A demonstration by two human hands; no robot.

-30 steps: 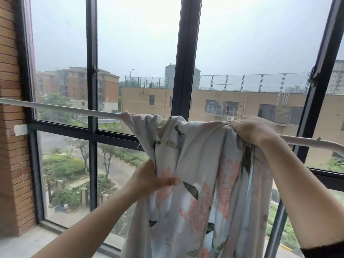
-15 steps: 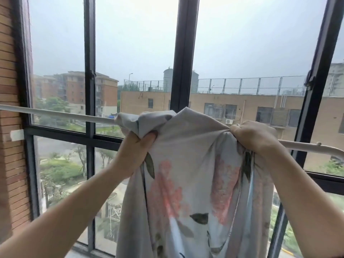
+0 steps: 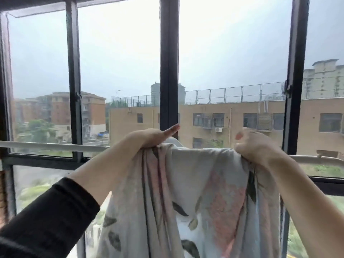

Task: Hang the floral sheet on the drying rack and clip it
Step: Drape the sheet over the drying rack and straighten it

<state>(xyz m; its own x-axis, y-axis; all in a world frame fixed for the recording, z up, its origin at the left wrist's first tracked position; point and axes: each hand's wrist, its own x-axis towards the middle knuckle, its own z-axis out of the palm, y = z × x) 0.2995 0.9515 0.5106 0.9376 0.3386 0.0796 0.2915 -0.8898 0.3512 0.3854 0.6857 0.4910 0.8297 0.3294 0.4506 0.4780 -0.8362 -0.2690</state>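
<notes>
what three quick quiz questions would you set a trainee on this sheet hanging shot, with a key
1. True or false: only the right hand grips the floral sheet.
2. What colour is the drying rack rail? A black; B white; C red.
3. Short answer: which arm shows a dark sleeve?
Key: 1 false, the left hand grips its bunched top edge too. 2 B. 3 the left arm.
</notes>
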